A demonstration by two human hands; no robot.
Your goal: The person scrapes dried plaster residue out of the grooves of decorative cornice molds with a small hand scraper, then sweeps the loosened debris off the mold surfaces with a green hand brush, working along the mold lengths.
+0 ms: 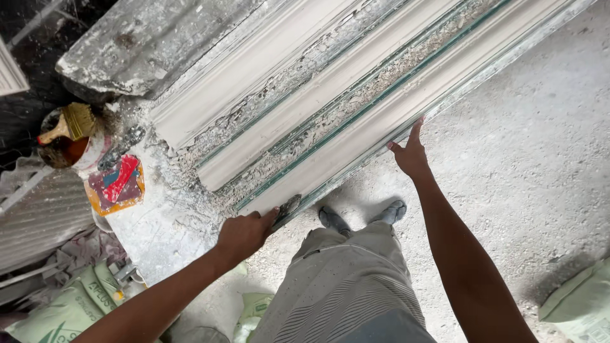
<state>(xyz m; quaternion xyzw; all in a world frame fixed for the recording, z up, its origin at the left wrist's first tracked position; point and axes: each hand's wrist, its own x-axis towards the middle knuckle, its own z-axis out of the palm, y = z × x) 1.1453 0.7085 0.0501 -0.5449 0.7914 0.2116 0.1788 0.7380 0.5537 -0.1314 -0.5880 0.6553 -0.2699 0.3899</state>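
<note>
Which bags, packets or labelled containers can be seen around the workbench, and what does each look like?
Pale green sack: bottom left on the floor, plump, with darker green print.
Second green sack: bottom right edge, pale green, partly cut off.
Green bag: on the floor by the person's legs, crumpled.
Flat packet: on the bench's left end, orange-edged with red and blue patches, dusty.
Tin: upper left, white-sided, with a brush resting on it.
</note>
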